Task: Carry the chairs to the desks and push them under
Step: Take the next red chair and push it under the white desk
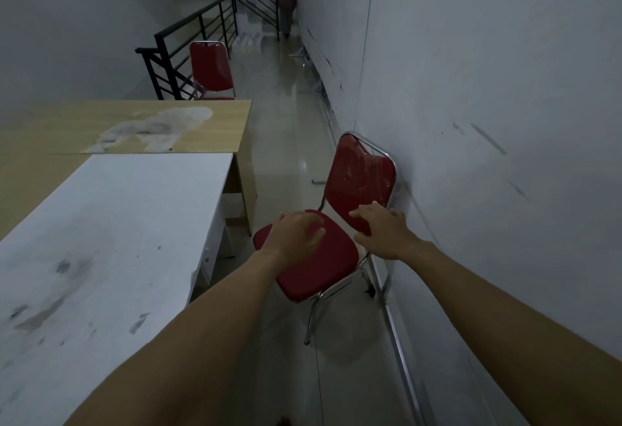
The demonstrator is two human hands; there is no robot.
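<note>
A red padded chair (323, 257) with a chrome frame is standing on the tiled floor (279, 129), its back just beside the grey wall (471, 88) on the right and its seat facing the white table (111, 240) across a narrow aisle. The left hand (296, 233) is resting over the rear of the seat cushion with fingers loosely curled, and the right hand (383, 230) is lying against the lower edge of the backrest with fingers spread; neither grip is closing on anything yet, so both are reading as wide, empty grips in contact with the chair. A wooden table (134, 125) is butting against the far end of the white one, and a second red chair (210, 68) is standing beyond it near the black stair railing (188, 41). A blurred figure (287, 1) is showing at the far end of the corridor. The step in hand seems to be taking hold before a lift. The risks are lying in the tight space: swinging the chair round could scrape its frame along the wall or knock its legs against the white table's edge, and a lift from the smooth cushion rather than the frame could let it tip. The glossy floor could also let the legs skid.
</note>
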